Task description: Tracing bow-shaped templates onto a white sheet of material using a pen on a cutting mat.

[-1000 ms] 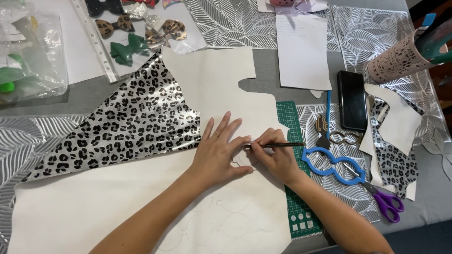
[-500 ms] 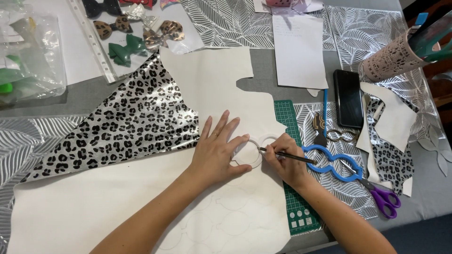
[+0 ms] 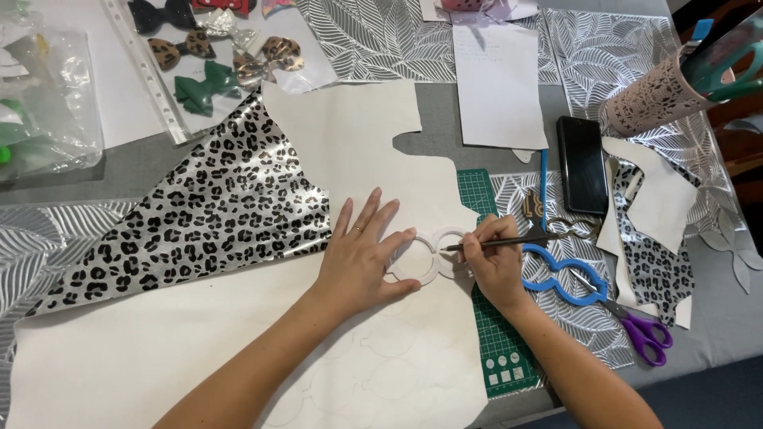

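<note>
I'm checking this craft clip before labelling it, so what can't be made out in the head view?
- White template: left part under the left hand.
- Pen: rear grip inside the right hand.
- Green cutting mat: mostly beneath the white sheet.
- Cup: contents cut off by the right edge.

Left hand [image 3: 362, 258] lies flat, fingers [image 3: 373, 210] spread; right hand [image 3: 493, 262] curled in a writing grip.
</note>
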